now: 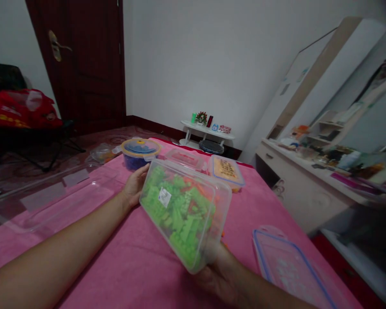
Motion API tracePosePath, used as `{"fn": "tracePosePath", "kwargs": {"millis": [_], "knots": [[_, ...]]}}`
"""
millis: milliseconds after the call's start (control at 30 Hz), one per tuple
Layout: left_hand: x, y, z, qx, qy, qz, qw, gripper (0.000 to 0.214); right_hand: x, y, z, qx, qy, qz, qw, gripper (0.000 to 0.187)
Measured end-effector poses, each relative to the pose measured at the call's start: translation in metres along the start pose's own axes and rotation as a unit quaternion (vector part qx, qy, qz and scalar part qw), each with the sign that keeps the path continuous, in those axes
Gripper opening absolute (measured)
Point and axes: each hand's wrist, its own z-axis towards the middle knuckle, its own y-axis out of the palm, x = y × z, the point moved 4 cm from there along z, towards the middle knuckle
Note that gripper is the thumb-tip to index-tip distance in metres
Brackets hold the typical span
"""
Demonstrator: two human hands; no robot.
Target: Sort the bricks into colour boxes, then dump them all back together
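Between my two hands a clear plastic container [180, 210] is held up, tilted above the pink cloth [116, 257]. Green toy building blocks fill most of it, with some orange ones showing at the far side, and a small white label sticks to its face. My left hand [137, 185] grips the container's left end, its fingers partly behind it. My right hand [217, 270] holds the lower right corner from beneath, and the container hides some of its fingers. A few orange bits lie on the cloth just behind the right hand.
A round blue tub [137, 161], a pinkish clear box [185, 159] and a blue-rimmed box [227, 171] stand at the back. On the right lies a blue-edged lid [289, 266]; on the left, a large clear tray [51, 206]. A dresser [296, 171] borders the right side.
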Motion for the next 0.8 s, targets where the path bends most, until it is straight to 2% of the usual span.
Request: {"fn": "tracePosePath", "kwargs": {"millis": [100, 300, 433, 533, 667, 800], "knots": [[-0.001, 0.003, -0.003, 0.005, -0.02, 0.016, 1.0, 0.035, 0.002, 0.005, -0.004, -0.027, 0.025, 0.046, 0.998, 0.026], [-0.001, 0.004, -0.003, -0.013, -0.019, 0.004, 1.0, 0.042, 0.005, 0.017, -0.011, -0.14, 0.107, 0.054, 0.983, 0.028], [0.001, -0.001, -0.005, 0.029, -0.021, 0.026, 0.999, 0.037, 0.005, 0.021, -0.011, -0.179, 0.122, 0.057, 0.975, 0.024], [0.005, -0.003, -0.006, 0.058, -0.011, 0.028, 0.998, 0.034, 0.003, 0.023, -0.011, -0.187, 0.113, 0.061, 0.974, 0.02], [0.01, 0.004, -0.007, 0.06, 0.025, 0.023, 0.998, 0.03, 0.0, 0.024, -0.016, -0.167, 0.081, 0.074, 0.98, 0.017], [0.012, 0.014, -0.012, 0.057, 0.044, 0.025, 0.997, 0.028, -0.001, 0.027, -0.021, -0.155, 0.044, 0.09, 0.983, 0.033]]}}
